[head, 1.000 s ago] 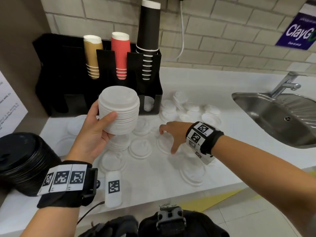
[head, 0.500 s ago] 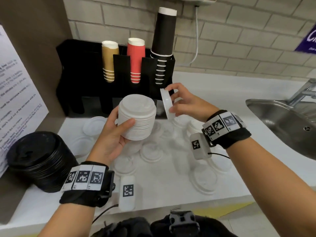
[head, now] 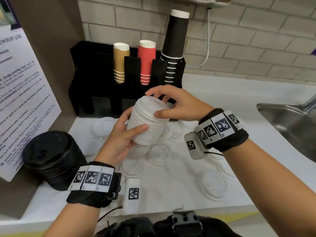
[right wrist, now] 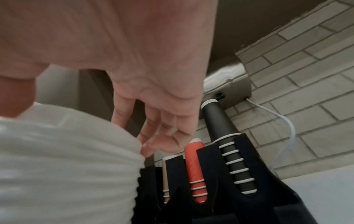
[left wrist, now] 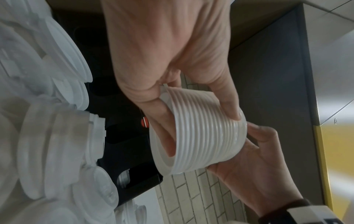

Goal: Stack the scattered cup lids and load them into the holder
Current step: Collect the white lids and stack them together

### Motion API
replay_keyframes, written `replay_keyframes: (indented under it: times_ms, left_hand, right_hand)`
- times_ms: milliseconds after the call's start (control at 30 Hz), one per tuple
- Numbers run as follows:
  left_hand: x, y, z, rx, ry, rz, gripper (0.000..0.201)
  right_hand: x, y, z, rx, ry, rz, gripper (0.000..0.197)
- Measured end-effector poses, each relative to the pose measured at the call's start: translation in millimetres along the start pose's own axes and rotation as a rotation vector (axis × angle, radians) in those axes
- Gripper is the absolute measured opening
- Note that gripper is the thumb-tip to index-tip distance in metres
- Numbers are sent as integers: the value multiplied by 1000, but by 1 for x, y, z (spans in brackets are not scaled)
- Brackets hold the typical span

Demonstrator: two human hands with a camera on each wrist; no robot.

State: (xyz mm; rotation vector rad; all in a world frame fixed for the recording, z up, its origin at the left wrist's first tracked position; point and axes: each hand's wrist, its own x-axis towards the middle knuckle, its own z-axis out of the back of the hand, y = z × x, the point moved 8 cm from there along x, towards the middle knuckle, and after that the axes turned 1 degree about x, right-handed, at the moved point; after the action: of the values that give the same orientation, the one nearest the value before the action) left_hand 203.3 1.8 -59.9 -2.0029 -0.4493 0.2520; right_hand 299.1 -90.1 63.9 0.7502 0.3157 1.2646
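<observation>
Left hand (head: 119, 139) grips the stack of white lids (head: 147, 122) around its side, thumb on the near face, fingers behind, held tilted above the counter (head: 171, 194) so the top end faces the other hand. Right hand (head: 177, 103) caps that top end, thumb and fingertips curled round the rim of the top lid, probably seating it onto the stack; the wrist view is blurred, so whether the lid is fully nested is unclear. Holding the stack mid-air keeps both hands free of the clutter below.

The holder (head: 95, 79) stands at the far left against the brick wall, with tan cups (head: 120, 64), red cups (head: 147, 62) and tall black cups (head: 176, 43) in its upper slots; the low lid bays are dark and look mostly empty.

Many loose white lids (head: 212, 185) lie scattered on the counter under and near the hands, so stacking is far from done. A stack of black lids (head: 51, 158) sits near left, a sink (head: 290, 127) at right. The upright cups overhang the bays and crowd the approach.
</observation>
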Motion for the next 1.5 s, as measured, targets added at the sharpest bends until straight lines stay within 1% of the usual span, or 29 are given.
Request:
replay_keyframes:
  times_ms: [133, 200, 300, 400, 500, 533, 600, 633, 667, 700, 733, 767, 800, 833, 867, 933, 967, 1000, 1067, 1167, 1267, 1333, 1400, 1433, 1500]
  left_hand:
    - [0, -1, 4, 4, -1, 1, 73]
    - [0, -2, 6, 3, -11, -3, 74]
    - [0, -4, 8, -7, -24, -2, 84]
    - [0, -4, 8, -11, -16, -6, 89]
    - [1, -4, 6, -16, -3, -11, 107]
    - [1, -5, 6, -22, -7, -19, 111]
    - [2, -9, 7, -44, -23, -40, 111]
    - [3, -11, 9, -53, -35, -51, 108]
    - [4, -12, 11, -58, -45, -57, 105]
    - [5, -12, 12, -66, -49, -58, 98]
    - [6, -12, 13, -77, -47, -60, 86]
    - [7, -13, 14, -88, -43, -67, 75]
    - [9, -13, 15, -91, -40, -70, 68]
    - [10, -13, 15, -92, -34, -71, 68]
    - [12, -15, 14, -93, -23, -72, 74]
    - [14, -17, 11, -90, -8, -74, 95]
    - [14, -17, 10, -91, 0, -78, 102]
    - [15, -18, 8, -97, 9, -82, 106]
    - [16, -17, 5, -120, 22, -74, 106]
    - [17, -13, 2, -140, 35, -32, 100]
    - [18, -10, -3, -162, 44, 12, 101]
    - [18, -10, -7, -164, 55, 23, 104]
    - [19, -10, -9, -164, 74, 32, 105]
    - [19, -10, -10, -165, 87, 33, 102]
    - [18, -9, -10, -171, 109, 38, 95]
  right_hand:
    - [8, 4, -6, -56, 52, 16, 52]
    - [10, 7, -8, -72, 53, 34, 54]
    - [12, 11, -7, -89, 39, 67, 56]
    - [12, 12, -8, -106, 39, 70, 60]
    - [8, 10, -3, -123, 10, 21, 65]
    - [4, 7, 1, -121, -16, 0, 62]
    - [-6, -3, 8, -132, -38, -78, 44]
    - [-14, -11, 8, -164, -2, -138, 37]
    - [-22, -21, 4, -213, 70, -210, 34]
    - [-31, -32, -2, -271, 155, -278, 35]
    - [-41, -42, -7, -329, 234, -335, 37]
    - [-51, -49, -11, -382, 297, -375, 38]
    - [-61, -56, -16, -439, 359, -410, 41]
    - [-74, -63, -21, -505, 438, -456, 47]
    - [-88, -72, -27, -576, 542, -518, 56]
    - [-121, -89, -41, -712, 796, -643, 75]
    - [-135, -95, -48, -771, 906, -677, 82]
    - [-147, -99, -54, -816, 988, -700, 88]
    - [-162, -103, -64, -859, 1060, -735, 98]
    - [-166, -103, -74, -883, 1048, -744, 97]
    - [-164, -102, -79, -871, 1019, -753, 94]
    - [-159, -102, -80, -836, 974, -736, 90]
    - [-150, -100, -77, -777, 883, -709, 82]
    - [-143, -98, -72, -732, 815, -699, 78]
    - [-125, -93, -54, -600, 628, -680, 70]
